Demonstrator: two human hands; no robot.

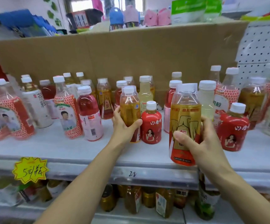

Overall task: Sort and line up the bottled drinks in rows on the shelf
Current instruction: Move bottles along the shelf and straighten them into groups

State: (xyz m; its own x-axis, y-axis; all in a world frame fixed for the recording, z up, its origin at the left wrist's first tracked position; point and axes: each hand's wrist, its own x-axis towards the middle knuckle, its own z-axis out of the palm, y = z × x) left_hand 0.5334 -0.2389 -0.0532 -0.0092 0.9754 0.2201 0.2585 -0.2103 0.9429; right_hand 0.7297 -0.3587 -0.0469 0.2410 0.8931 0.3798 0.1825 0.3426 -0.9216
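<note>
A: Hands, status?

B: Both are occupied. The left hand [124, 125] is wrapped round the smaller amber bottle [129, 107], thumb on its R side, fingers on the L. The right hand [200, 143] is clamped on the big amber bottle [185, 123], thumb laid across the gold-and-red lbl.

A: Where are those two placed?

B: The smaller amber bottle is stood upright on the shelf [66, 147], approx mid-shelf, w/ a short red bottle [151, 125] just beside it on the R. Contact btwn them can't be confirmed. The big amber bottle is held nearest the camera, slightly tilted, its base seen over the shelf's front lip. Whether it's set down can't be told.

A: Rest of the stock?

B: Mixed kinds are stood loosely together. A honeycomb-label bottle [68, 110] and a pink-label bottle [89, 113] w/ red drink are found to the L. A pale bottle [144, 94] is seen behind the short red bottle. A second short red bottle [233, 130] is stood R of the right hand. White caps are fitted throughout.

A: Bkgd?

B: A cardboard sheet [114, 54] is propped behind the stock, w/ pegboard [263, 44] at the R. A yellow price tag [30, 169] is fixed to the front rail. Lower-shelf bottles [131, 199] are seen below, blurred.
</note>
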